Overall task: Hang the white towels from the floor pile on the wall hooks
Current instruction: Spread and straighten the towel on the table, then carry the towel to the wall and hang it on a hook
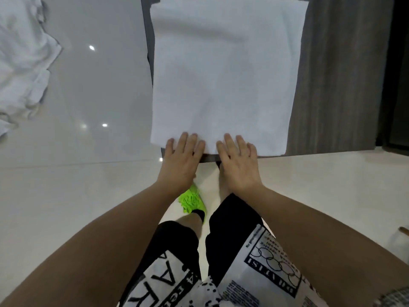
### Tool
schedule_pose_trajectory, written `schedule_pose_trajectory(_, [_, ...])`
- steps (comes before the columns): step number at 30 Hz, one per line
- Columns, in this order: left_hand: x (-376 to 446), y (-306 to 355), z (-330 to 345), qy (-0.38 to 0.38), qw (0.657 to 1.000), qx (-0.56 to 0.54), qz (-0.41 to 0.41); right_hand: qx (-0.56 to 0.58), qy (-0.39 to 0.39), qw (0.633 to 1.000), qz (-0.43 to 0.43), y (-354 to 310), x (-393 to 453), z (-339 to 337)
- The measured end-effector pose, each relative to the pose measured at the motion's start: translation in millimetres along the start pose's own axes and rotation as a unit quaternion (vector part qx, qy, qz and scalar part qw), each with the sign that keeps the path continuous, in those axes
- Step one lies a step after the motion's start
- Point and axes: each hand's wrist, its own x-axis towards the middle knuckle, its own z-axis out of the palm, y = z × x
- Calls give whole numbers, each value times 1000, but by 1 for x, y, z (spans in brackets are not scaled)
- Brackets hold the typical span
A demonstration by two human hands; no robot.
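Note:
A white towel (223, 69) hangs flat against a dark grey wall panel (332, 74), its lower edge just above the floor line. My left hand (182, 161) and my right hand (240, 161) lie side by side with fingers spread, fingertips pressing on the towel's bottom edge. Neither hand holds anything. A crumpled heap of white towels (22, 63) shows at the far left against the glossy grey surface. The hook holding the hung towel is out of view above the frame.
A glossy light grey wall (99, 85) stands left of the dark panel. The cream tiled floor (66, 207) spreads below. My legs and feet, one in a bright green slipper (192, 200), stand close to the wall's base.

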Motion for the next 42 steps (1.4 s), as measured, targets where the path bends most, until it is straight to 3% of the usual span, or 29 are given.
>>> schedule_pose_trajectory(2, [-10,6,11,60,997,41,10,-33,61,998,-7,-2,-7,12])
schedule_pose_trajectory(4, [-19,9,17,63,997,45,15,-38,88,995,2,-4,-16,16])
schedule_pose_trajectory(8, [-42,5,-1,26,999,-9,-18,26,31,995,92,-14,-40,-2])
schedule_pose_trajectory(10, [-56,1,-30,38,998,-51,-30,58,48,990,122,-24,-54,-27])
schedule_pose_trajectory(14, [-80,-17,-124,92,986,-124,-67,123,138,977,107,-37,-67,-123])
schedule_pose_trajectory(20, [-124,-65,-309,210,956,-142,-149,137,220,966,0,-51,-70,-347])
schedule_pose_trajectory(26, [-222,-133,-453,375,883,-113,-258,167,327,909,-197,-120,-68,-530])
schedule_pose_trajectory(29, [-290,-155,-481,419,841,-105,-327,95,347,880,-309,-181,-76,-582])
schedule_pose_trajectory(35, [-442,-172,-464,464,753,-100,-456,10,347,800,-488,-320,-115,-615])
schedule_pose_trajectory(42, [-634,-151,-381,458,645,-96,-604,12,347,707,-616,-497,-212,-576])
